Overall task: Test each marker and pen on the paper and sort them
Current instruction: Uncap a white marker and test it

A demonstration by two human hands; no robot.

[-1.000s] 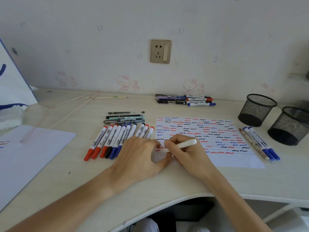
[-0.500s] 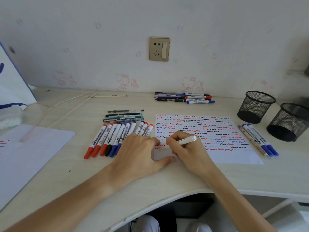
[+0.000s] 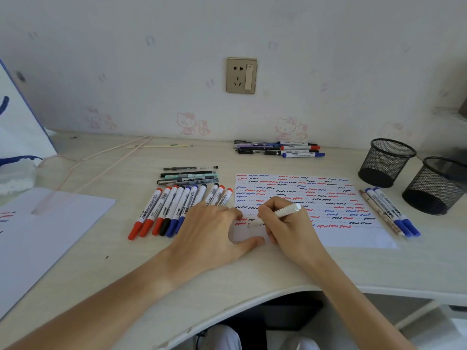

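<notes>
A white paper [image 3: 353, 233] full of red, blue and black squiggles lies mid-desk. My right hand [image 3: 285, 223] grips a white marker [image 3: 288, 210], its tip down on the paper's lower left corner. My left hand [image 3: 214, 231] rests flat on the desk with its fingers and thumb holding that corner of the paper down. A row of whiteboard markers [image 3: 174, 208] with red, black and blue caps lies left of the paper, and several thin pens [image 3: 189, 175] lie just behind them. Three pens and markers [image 3: 389, 210] lie along the paper's right edge.
Two black mesh cups [image 3: 386, 162] [image 3: 439, 185] stand at the right. Another bundle of pens and markers [image 3: 278, 149] lies by the wall under a socket [image 3: 241, 75]. A second white sheet [image 3: 38, 238] and a pink cord [image 3: 101, 157] occupy the left side.
The marker tip has shifted slightly along the bottom left rows of the paper, and my right hand with it. My left hand has stayed in place.
</notes>
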